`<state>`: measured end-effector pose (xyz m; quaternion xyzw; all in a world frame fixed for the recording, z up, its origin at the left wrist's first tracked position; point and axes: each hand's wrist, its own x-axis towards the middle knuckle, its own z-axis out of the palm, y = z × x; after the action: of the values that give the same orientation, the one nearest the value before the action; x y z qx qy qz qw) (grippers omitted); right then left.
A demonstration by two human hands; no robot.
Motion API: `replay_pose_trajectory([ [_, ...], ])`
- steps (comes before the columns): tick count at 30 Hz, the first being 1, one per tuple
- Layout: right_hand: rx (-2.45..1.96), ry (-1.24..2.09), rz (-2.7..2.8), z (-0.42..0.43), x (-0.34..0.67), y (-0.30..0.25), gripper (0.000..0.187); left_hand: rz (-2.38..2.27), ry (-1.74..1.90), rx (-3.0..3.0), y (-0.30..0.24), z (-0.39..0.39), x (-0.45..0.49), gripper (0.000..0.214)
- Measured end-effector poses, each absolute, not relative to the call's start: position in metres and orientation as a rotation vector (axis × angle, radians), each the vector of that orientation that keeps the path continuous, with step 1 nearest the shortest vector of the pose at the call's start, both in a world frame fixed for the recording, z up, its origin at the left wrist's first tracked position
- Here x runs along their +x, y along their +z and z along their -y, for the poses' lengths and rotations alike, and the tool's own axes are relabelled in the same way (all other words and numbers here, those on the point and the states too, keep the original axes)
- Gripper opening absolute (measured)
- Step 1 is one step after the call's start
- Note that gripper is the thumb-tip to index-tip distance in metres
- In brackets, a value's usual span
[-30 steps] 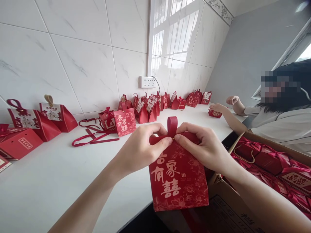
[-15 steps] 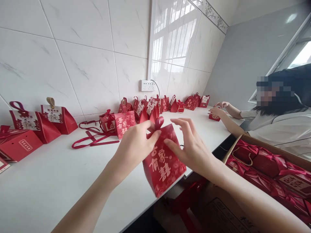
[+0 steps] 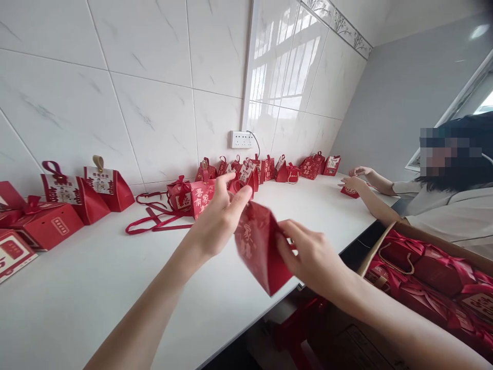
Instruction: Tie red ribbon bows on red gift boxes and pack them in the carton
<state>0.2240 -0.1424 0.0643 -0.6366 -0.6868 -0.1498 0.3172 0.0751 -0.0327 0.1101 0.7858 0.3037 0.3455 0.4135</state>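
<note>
A red gift box [image 3: 254,246] with gold characters hangs tilted in front of me, over the table's front edge. The thumb and fingers of my left hand [image 3: 215,221] are at the ribbon loop on its peaked top; the index finger stands raised, and the exact hold is partly hidden. With bent fingers, my right hand [image 3: 308,252] grips the box's right side. Just behind my left hand stands another red box with gold characters [image 3: 200,198]. Loose red ribbons [image 3: 150,223] lie on the table to its left.
Several red gift boxes [image 3: 110,190] line the white table [image 3: 96,288] along the tiled wall, below a power socket [image 3: 242,140]. At right, a carton [image 3: 379,241] holds many red boxes. Beyond it, a co-worker [image 3: 442,205] handles a small red box [image 3: 349,191].
The gift box has turned, showing its plain side panel to the right. My right hand has moved from its front to its side. The view has shifted slightly left.
</note>
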Motion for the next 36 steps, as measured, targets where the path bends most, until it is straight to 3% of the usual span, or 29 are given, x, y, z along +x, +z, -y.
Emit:
replay_pose_trajectory([
  [5,-1.547,0.504,1.533,0.145,0.238,0.078,0.029,-0.777,0.954,2.085,0.112,0.019,0.068,0.053],
  [9,-1.464,0.793,1.391,0.148,0.24,0.077,0.03,-0.705,0.821,2.023,0.107,0.007,0.069,0.055],
  [16,-1.382,0.869,1.46,0.149,0.241,0.074,0.03,-0.583,0.792,1.891,0.107,0.001,0.071,0.032],
  [26,-1.432,0.921,1.562,0.15,0.243,0.073,0.035,-0.494,0.855,1.908,0.107,0.003,0.074,0.027],
  [33,-1.346,0.843,1.566,0.159,0.252,0.071,0.063,-0.474,1.042,1.889,0.102,0.011,0.083,0.025],
  [36,-1.417,0.721,1.673,0.162,0.247,0.074,0.049,-0.512,1.107,1.894,0.101,0.014,0.083,0.03],
])
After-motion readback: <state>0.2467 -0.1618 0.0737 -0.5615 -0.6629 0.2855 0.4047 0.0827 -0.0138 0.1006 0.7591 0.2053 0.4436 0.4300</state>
